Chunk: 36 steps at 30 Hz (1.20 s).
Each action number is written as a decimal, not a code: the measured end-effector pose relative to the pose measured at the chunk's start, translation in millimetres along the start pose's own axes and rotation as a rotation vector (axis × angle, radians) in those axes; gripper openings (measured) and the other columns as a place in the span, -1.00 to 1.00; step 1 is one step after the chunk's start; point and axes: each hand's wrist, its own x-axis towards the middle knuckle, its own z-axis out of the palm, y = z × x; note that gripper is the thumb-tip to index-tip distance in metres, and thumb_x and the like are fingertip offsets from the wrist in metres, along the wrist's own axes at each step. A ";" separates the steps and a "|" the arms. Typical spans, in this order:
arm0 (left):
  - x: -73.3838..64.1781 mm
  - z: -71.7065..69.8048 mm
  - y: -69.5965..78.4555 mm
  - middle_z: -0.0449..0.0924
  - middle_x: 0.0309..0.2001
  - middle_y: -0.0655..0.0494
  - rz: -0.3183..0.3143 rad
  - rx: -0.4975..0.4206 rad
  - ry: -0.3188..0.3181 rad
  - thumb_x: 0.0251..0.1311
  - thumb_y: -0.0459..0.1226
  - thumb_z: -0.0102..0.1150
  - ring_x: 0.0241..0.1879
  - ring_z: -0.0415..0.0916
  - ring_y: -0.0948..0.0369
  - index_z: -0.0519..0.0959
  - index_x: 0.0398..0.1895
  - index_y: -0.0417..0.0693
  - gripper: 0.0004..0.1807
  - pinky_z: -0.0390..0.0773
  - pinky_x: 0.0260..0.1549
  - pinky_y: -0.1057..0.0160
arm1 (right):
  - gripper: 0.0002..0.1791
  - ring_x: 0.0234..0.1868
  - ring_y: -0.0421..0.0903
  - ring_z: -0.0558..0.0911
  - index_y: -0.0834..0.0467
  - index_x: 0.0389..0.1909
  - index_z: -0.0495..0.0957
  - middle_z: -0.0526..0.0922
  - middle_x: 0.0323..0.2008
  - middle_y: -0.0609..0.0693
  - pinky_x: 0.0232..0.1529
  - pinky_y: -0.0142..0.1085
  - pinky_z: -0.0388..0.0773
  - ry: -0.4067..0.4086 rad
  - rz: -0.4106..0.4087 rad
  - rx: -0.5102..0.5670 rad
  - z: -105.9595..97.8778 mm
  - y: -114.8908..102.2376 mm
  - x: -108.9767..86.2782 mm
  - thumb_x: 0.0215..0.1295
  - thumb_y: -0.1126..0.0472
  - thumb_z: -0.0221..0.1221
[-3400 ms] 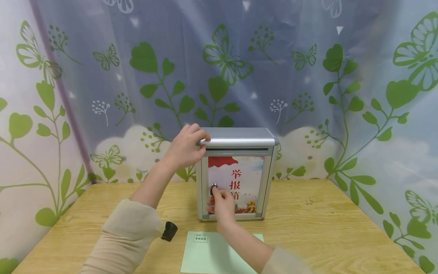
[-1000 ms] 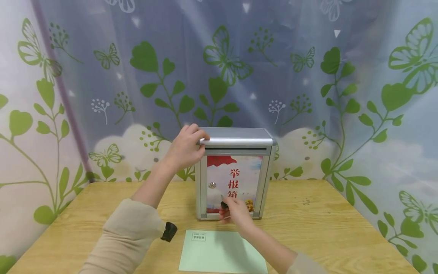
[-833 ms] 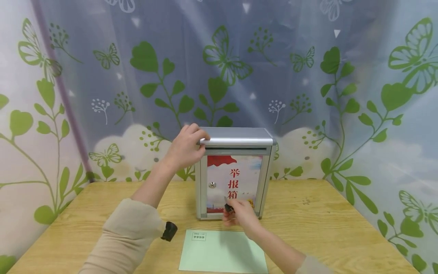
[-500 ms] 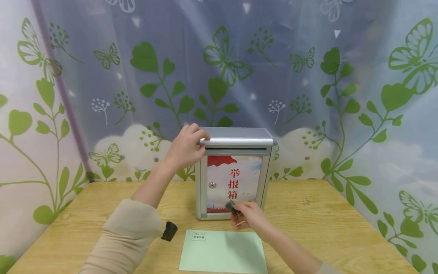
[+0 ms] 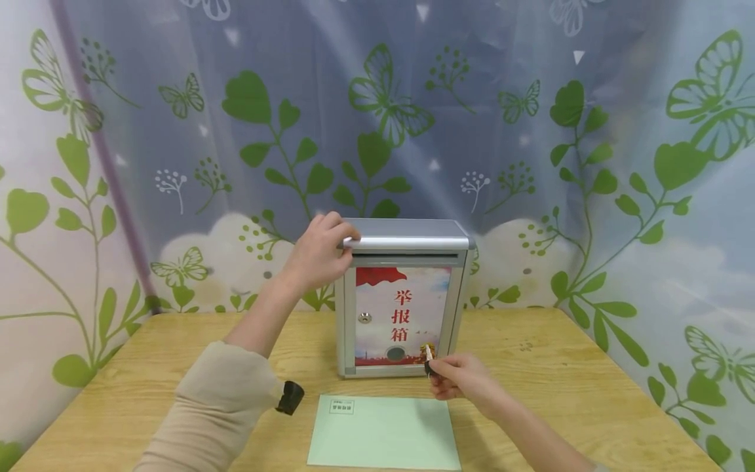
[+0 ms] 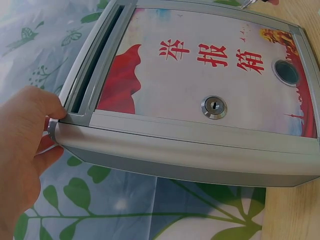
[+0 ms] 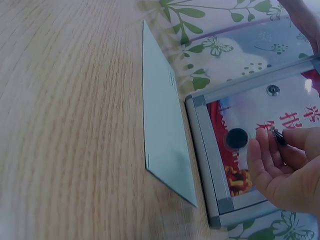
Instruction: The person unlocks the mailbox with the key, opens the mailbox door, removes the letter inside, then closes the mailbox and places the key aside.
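Note:
A grey metal report box (image 5: 462,314) stands upright on the table, its front door shut. Its door has a round lock (image 5: 365,318) with no key in it, plain in the left wrist view. My left hand (image 5: 320,252) grips the box's top left corner, fingers over the lid edge and thumb below. Near the box's lower right corner, my right hand (image 5: 466,380) pinches a key (image 5: 429,356) with a black head, its metal blade pointing up. The right wrist view shows the key (image 7: 280,138) between thumb and fingertips, in front of the door. Part of the black head is hidden by fingers.
A pale green envelope (image 5: 382,432) lies flat on the wooden table (image 5: 560,393) in front of the box. A small black object (image 5: 290,398) shows beside the left sleeve. Behind the table hangs a printed curtain (image 5: 472,131) with butterflies and leaves.
My right hand was at the lock 3.4 seconds ago; it has drawn the key away, down and to the right. My left hand keeps its hold on the box corner.

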 end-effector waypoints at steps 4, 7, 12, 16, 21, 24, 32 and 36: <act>0.4 0.6 -1.0 0.41 -0.32 0.01 0.001 0.001 -0.003 -0.03 -0.52 0.08 -0.27 0.27 0.04 0.58 -0.26 -0.19 -0.76 0.31 0.04 0.10 | -0.66 -0.50 -0.19 0.61 0.49 -0.20 0.49 0.59 -0.47 0.04 -0.37 -0.30 0.60 0.002 0.022 0.032 -11.1 7.4 -0.7 0.32 0.20 0.09; 0.7 0.7 -1.7 0.40 -0.33 0.02 -0.002 0.005 -0.010 -0.03 -0.52 0.08 -0.27 0.27 0.05 0.58 -0.25 -0.19 -0.75 0.32 0.04 0.11 | -0.74 -0.52 -0.19 0.60 0.41 -0.24 0.51 0.59 -0.49 0.02 -0.40 -0.32 0.60 -0.001 0.042 0.052 -20.0 11.5 -2.0 0.30 0.23 0.11; 1.0 0.1 -2.8 0.40 -0.31 0.03 -0.014 0.011 -0.020 -0.01 -0.51 0.08 -0.25 0.26 0.06 0.59 -0.23 -0.18 -0.75 0.33 -0.22 0.15 | -0.78 -0.53 -0.19 0.61 0.36 -0.25 0.50 0.59 -0.51 0.01 -0.42 -0.33 0.59 -0.004 0.068 0.042 -33.0 15.2 -6.8 0.28 0.24 0.13; 1.0 0.1 -2.6 0.40 -0.30 0.03 -0.019 0.004 -0.025 0.00 -0.50 0.09 -0.24 0.26 0.07 0.59 -0.22 -0.17 -0.75 0.32 -0.21 0.16 | -0.77 -0.55 -0.20 0.59 0.36 -0.25 0.49 0.58 -0.53 -0.01 -0.45 -0.34 0.58 -0.016 0.082 0.014 -41.1 19.8 -10.9 0.27 0.22 0.13; -0.3 1.2 -3.2 0.40 -0.31 0.04 -0.009 0.000 -0.021 0.00 -0.51 0.08 -0.25 0.27 0.08 0.59 -0.23 -0.18 -0.76 0.35 -0.15 0.15 | -0.78 -0.57 -0.22 0.56 0.35 -0.28 0.48 0.56 -0.56 -0.02 -0.49 -0.35 0.55 -0.051 0.093 -0.025 -48.6 26.5 -15.0 0.28 0.21 0.12; -0.7 2.1 -3.9 0.40 -0.33 0.04 0.002 0.002 -0.012 0.00 -0.52 0.08 -0.26 0.28 0.08 0.59 -0.23 -0.18 -0.76 0.31 0.07 0.11 | -0.80 -0.59 -0.22 0.56 0.35 -0.29 0.47 0.56 -0.57 -0.01 -0.53 -0.38 0.53 -0.078 0.110 -0.048 -51.6 30.5 -17.4 0.29 0.23 0.11; -0.9 2.2 -3.9 0.40 -0.33 0.04 0.004 0.003 -0.006 0.00 -0.51 0.09 -0.25 0.28 0.08 0.59 -0.23 -0.18 -0.75 0.27 0.14 0.10 | -0.82 -0.61 -0.21 0.58 0.36 -0.32 0.52 0.60 -0.59 0.01 -0.61 -0.43 0.50 -0.125 0.146 -0.177 -53.1 42.8 -21.6 0.30 0.27 0.08; -1.8 2.1 -3.5 0.40 -0.32 0.03 -0.004 -0.001 -0.009 0.01 -0.50 0.09 -0.23 0.30 0.07 0.59 -0.22 -0.17 -0.76 0.16 0.23 0.10 | -0.86 -0.63 -0.21 0.58 0.35 -0.38 0.50 0.59 -0.60 0.03 -0.64 -0.45 0.48 -0.126 0.142 -0.215 -49.9 47.1 -22.0 0.25 0.31 0.11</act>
